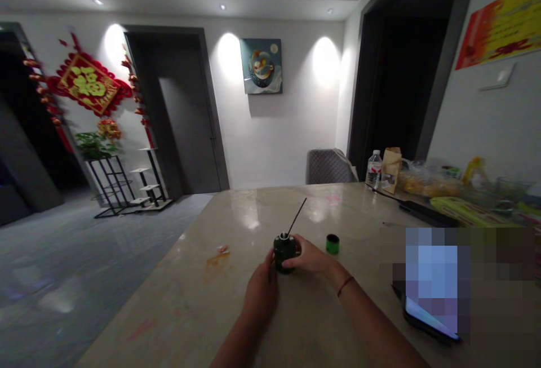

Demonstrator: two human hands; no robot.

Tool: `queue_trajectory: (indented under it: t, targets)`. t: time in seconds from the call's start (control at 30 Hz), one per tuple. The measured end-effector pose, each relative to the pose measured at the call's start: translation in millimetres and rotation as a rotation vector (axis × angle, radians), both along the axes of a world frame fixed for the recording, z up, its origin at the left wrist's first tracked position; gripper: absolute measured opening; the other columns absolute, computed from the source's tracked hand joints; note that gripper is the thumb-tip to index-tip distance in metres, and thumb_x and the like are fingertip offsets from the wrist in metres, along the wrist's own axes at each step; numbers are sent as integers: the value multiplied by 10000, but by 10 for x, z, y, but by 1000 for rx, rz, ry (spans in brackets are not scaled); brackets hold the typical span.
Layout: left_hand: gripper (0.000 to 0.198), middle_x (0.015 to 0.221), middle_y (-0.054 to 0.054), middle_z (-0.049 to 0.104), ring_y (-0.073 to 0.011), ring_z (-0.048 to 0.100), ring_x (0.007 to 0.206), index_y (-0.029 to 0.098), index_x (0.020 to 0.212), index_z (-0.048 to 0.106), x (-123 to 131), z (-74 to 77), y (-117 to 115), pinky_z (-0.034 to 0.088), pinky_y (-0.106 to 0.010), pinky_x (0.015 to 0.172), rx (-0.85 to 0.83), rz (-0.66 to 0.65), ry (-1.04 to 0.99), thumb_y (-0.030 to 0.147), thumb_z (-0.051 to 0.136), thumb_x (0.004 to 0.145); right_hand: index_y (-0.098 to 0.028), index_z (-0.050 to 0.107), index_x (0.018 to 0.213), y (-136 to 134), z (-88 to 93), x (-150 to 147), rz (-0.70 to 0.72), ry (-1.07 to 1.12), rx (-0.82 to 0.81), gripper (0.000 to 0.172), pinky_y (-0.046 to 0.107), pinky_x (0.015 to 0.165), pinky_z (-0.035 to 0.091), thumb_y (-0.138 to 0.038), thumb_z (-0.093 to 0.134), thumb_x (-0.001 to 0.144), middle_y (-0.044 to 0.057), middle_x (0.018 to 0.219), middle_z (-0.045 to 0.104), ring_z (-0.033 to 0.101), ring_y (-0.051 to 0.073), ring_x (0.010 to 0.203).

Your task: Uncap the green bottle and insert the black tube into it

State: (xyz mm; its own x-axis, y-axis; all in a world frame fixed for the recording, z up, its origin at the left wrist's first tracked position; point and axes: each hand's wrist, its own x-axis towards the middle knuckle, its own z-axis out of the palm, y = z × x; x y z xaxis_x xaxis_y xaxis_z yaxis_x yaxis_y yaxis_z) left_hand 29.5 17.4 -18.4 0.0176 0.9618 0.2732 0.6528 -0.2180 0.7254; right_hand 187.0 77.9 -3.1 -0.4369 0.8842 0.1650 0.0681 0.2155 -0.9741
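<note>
A small dark green bottle (284, 249) stands upright on the table in front of me, with a pale ring at its neck. One thin dark stick (297, 217) rises from its mouth and leans to the right. My right hand (310, 255) grips the bottle from the right, fingers behind and thumb across the front. Against the left side, my left hand (262, 282) has its fingers around the glass; their tips are partly hidden. A short green cap (332, 244), dark inside, sits just right of my right hand, apart from it.
The stone-look table (190, 311) has an orange smear and a crumpled scrap (222, 249) on the left. A phone (431, 317) lies at right, partly blurred out. Along the right back stand a water bottle (374, 168), a paper bag (391, 169) and packages. A grey chair (329, 166) is beyond.
</note>
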Motion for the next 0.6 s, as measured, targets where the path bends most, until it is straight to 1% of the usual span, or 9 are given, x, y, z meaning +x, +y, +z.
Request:
queue_trajectory:
  t: [0.1,0.2,0.33,0.4,0.53,0.6]
  targets:
    - [495,1165,-95,600,-176,548,1074,166,1309,350,7,15,-1,404,-295,897,-23,39,100,164,345,814,-168,531,1032,-5,-169,-95,-61,9,51,610,353,869,430,-233,767,473,53,1006,630,575,232,969]
    - [502,1136,-95,615,-176,560,1048,172,1311,346,8,19,-4,408,-289,877,-35,57,150,152,350,810,-178,514,1041,-4,-251,-132,-84,17,75,628,352,842,441,-208,763,466,51,1016,624,574,239,962]
    - [473,1147,-98,607,-176,552,1052,165,1274,403,6,10,-10,396,-290,894,-30,62,140,151,353,804,-174,504,1048,-22,-247,-125,-79,3,93,625,343,818,447,-195,748,474,55,1011,622,579,236,938]
    - [484,1176,-98,588,-174,539,1072,158,1279,396,0,-4,-6,384,-290,914,-31,76,135,148,357,797,-173,511,1047,-24,-240,-121,-90,-14,107,604,347,813,448,-209,739,488,56,1002,625,581,234,924]
    - [535,1263,-127,509,-189,473,1145,87,1293,370,-10,-35,5,321,-295,986,-45,138,216,131,383,760,-169,522,1063,17,-264,-134,-169,-73,128,631,370,839,432,-244,749,478,69,1030,618,571,245,944]
    - [539,1265,-136,503,-196,465,1147,72,1297,362,-9,-42,2,312,-299,992,-47,152,258,139,378,762,-166,516,1069,54,-280,-147,-199,-95,123,643,375,846,429,-263,750,478,76,1037,615,570,248,950]
